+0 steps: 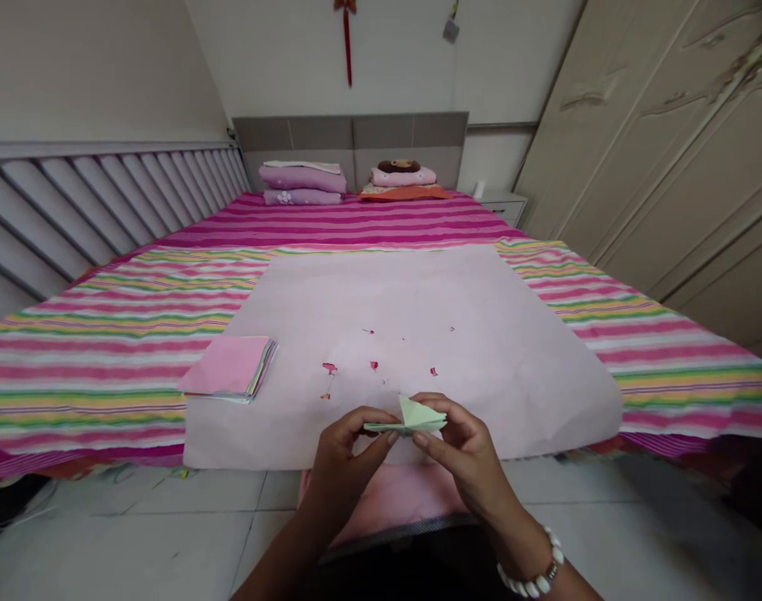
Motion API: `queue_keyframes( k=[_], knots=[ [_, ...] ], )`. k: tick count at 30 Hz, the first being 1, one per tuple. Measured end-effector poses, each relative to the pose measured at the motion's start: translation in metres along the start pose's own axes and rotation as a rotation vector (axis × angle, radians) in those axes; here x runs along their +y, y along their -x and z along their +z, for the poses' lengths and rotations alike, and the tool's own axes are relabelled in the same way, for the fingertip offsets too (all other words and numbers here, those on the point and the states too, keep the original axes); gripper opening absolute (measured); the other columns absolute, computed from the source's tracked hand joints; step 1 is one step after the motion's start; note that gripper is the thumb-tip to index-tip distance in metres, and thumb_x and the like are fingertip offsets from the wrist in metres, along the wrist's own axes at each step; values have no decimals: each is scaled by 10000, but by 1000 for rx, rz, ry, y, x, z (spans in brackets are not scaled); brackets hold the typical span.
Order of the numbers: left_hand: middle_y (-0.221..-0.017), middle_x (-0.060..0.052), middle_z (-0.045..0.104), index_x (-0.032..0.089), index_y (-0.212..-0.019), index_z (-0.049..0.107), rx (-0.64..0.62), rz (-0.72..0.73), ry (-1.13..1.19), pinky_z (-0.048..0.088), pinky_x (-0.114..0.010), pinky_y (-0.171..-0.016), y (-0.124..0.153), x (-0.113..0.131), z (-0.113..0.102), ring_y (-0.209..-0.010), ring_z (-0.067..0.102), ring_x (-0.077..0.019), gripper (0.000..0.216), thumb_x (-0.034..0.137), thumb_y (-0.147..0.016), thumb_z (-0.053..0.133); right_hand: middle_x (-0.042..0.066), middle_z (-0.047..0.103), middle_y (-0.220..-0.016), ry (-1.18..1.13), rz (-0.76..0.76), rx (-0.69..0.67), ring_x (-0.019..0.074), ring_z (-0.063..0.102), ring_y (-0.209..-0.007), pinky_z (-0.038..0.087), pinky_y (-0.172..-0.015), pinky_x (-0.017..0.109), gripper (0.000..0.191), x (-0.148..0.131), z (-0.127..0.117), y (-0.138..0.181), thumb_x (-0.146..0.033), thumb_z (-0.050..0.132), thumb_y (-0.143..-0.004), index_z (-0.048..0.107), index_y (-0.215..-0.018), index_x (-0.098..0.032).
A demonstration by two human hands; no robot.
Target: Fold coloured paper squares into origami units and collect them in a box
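Note:
Between my two hands is a small piece of folded pale green paper (pixel 423 414), held over the near edge of a large white sheet (pixel 418 292). One flap of the folded paper stands up in a point. My left hand (pixel 349 442) pinches its left end between thumb and fingers. On the other side, my right hand (pixel 461 434) grips the right part, thumb in front and fingers behind. A bracelet of white beads circles my right wrist. To the left, a stack of coloured paper (pixel 227 366) with a pink sheet on top lies partly on the white sheet.
The white sheet has several small torn holes (pixel 329 368) with red showing. It covers a bed with a striped spread (pixel 130 317). Folded bedding (pixel 302 179) sits by the headboard (pixel 293 132). A slatted rail (pixel 105 200) runs left; a wardrobe (pixel 643 150) stands right.

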State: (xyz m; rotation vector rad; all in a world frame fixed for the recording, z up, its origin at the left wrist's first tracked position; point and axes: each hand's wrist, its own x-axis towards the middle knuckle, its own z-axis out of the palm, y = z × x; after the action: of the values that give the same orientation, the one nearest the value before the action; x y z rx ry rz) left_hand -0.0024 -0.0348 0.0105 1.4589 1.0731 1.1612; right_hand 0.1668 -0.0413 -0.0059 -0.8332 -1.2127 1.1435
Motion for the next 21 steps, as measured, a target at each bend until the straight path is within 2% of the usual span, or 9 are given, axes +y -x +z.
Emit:
queue_keyframes(
  k=[7,13,15,18,21],
  knots=[
    [-765,-10,684,194,-788,690,-1,7,3,471,-236,-668,0,3,1,-740,604,-143,49,208,-741,681,47,630,-986,93,18,9,175,572,-851,462,-723,277,77,-6,1,0,-250,694,-775,677,-841,-215],
    [-729,-4,665,189,-773,687,-20,-37,53,474,-224,-623,-1,3,3,-694,578,-130,56,229,-734,694,-4,648,-823,-105,113,65,116,566,-644,456,-544,212,393,-6,5,1,-231,776,-677,633,-1042,-255],
    [-717,1,658,188,-767,686,-4,-67,78,478,-220,-616,-1,3,3,-676,570,-122,61,229,-725,701,-15,624,-758,-85,125,61,87,523,-555,419,-471,189,291,-5,5,1,-229,773,-683,678,-957,-235],
    [-670,10,639,182,-756,681,5,-89,116,481,-213,-597,-1,5,4,-643,565,-112,62,229,-723,703,1,640,-775,-73,137,18,49,472,-442,363,-387,179,85,-1,4,1,-253,738,-734,700,-783,-196],
    [-676,7,651,178,-788,679,8,-104,168,496,-217,-611,-1,4,6,-654,597,-118,104,215,-702,723,-13,655,-654,-146,174,-26,58,492,-377,375,-377,184,78,2,2,1,-268,673,-810,692,-856,-209]
  ],
)
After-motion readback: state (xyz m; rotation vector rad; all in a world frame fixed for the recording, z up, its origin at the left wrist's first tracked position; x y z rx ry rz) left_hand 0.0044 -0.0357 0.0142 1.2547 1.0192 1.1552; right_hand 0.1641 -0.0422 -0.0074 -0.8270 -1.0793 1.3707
